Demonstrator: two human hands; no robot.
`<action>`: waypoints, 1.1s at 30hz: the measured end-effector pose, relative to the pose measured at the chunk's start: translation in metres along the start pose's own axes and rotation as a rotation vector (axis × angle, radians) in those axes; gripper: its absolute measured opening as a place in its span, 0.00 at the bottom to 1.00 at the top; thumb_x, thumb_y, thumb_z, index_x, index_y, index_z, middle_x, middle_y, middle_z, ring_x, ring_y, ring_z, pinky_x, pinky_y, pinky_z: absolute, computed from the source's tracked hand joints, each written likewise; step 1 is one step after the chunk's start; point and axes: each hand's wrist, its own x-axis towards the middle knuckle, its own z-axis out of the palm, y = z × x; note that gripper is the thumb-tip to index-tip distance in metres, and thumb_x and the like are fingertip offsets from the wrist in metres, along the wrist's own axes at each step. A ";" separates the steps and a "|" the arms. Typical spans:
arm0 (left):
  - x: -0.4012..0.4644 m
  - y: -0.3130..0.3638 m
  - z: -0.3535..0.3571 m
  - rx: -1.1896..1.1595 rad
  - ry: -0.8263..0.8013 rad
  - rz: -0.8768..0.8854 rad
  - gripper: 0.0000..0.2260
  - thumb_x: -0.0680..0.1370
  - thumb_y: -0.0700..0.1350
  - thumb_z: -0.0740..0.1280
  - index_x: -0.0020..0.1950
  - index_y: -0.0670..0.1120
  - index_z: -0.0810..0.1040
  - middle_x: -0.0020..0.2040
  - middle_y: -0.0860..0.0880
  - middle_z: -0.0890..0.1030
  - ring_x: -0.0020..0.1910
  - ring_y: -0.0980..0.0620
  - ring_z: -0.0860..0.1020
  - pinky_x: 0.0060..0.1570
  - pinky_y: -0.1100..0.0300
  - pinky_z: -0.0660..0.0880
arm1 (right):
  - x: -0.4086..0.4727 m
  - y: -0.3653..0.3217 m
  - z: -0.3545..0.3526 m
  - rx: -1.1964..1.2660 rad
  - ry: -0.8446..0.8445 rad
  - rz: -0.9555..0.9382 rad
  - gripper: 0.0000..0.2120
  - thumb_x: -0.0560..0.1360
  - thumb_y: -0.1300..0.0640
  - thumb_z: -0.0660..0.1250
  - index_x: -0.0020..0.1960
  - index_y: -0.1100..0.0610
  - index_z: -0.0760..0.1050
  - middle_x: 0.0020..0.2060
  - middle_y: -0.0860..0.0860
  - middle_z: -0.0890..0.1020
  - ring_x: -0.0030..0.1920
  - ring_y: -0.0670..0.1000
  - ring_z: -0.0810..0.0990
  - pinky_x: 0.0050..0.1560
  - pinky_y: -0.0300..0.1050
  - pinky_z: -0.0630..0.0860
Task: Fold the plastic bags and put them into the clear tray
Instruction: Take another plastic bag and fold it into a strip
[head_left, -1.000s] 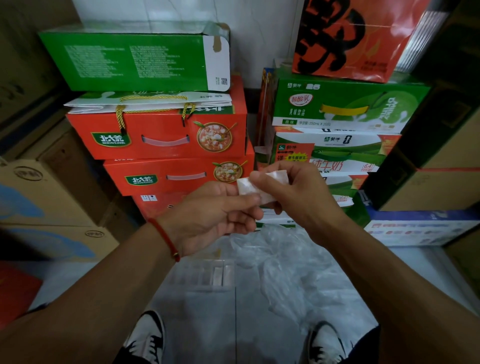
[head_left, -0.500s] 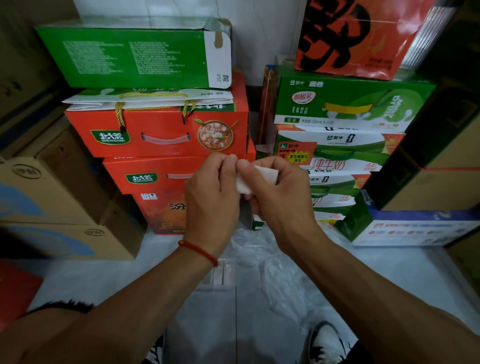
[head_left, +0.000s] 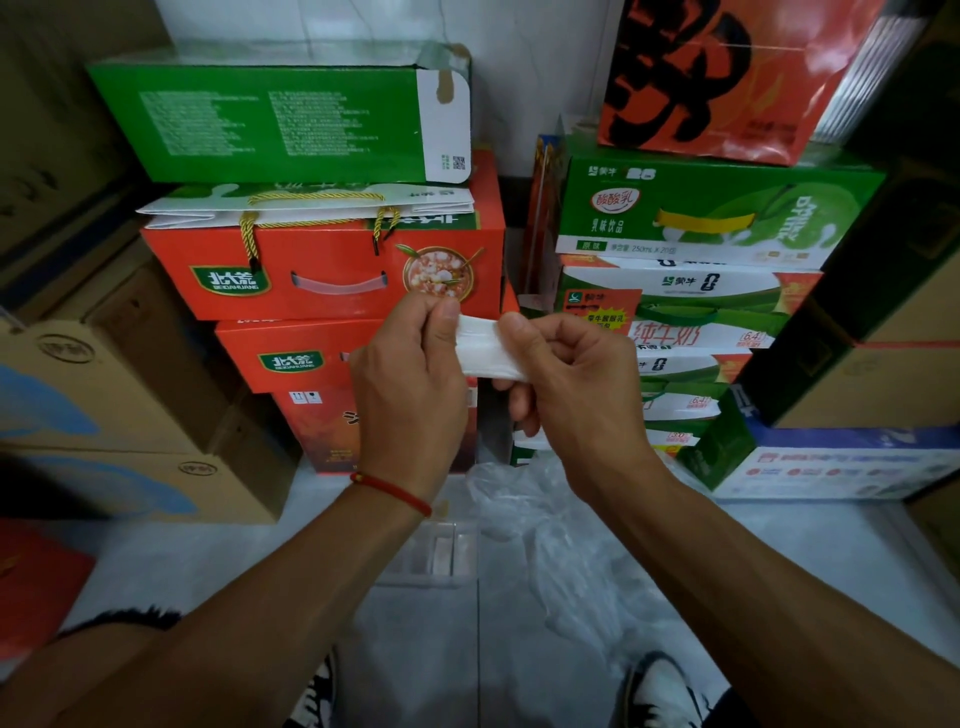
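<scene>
Bags (head_left: 566, 551) of thin clear plastic lie crumpled on the pale floor (head_left: 208, 561) near the person's shoes (head_left: 662, 691). Just left of that heap sits the clear tray (head_left: 441, 558), partly hidden under the left forearm. Higher up, both hands hold one folded white bag (head_left: 483, 351) stretched between them: the left hand (head_left: 410, 384) pinches its left end, the right hand (head_left: 571, 384) grips its right end with curled fingers. Behind stand stacked red boxes (head_left: 322, 270) and green cartons (head_left: 717, 208).
</scene>
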 end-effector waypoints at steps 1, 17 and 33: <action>0.000 0.000 0.000 0.001 0.000 0.004 0.12 0.85 0.44 0.63 0.42 0.42 0.76 0.30 0.56 0.70 0.30 0.61 0.71 0.31 0.70 0.61 | 0.000 0.000 -0.001 0.012 -0.015 0.010 0.14 0.81 0.54 0.70 0.47 0.66 0.81 0.30 0.68 0.80 0.22 0.54 0.73 0.23 0.43 0.71; 0.005 0.002 -0.018 -0.426 -0.414 -0.184 0.14 0.85 0.51 0.58 0.54 0.43 0.78 0.37 0.46 0.81 0.32 0.49 0.78 0.32 0.55 0.75 | 0.003 -0.007 -0.023 -0.075 -0.205 0.005 0.04 0.79 0.62 0.72 0.53 0.62 0.83 0.36 0.59 0.85 0.33 0.51 0.81 0.35 0.43 0.78; 0.009 0.003 -0.026 -0.635 -0.592 -0.513 0.05 0.81 0.32 0.62 0.52 0.38 0.77 0.40 0.37 0.84 0.30 0.47 0.79 0.29 0.61 0.73 | 0.002 -0.012 -0.041 -0.128 -0.310 0.003 0.07 0.80 0.66 0.69 0.57 0.62 0.82 0.40 0.59 0.87 0.36 0.54 0.84 0.42 0.48 0.82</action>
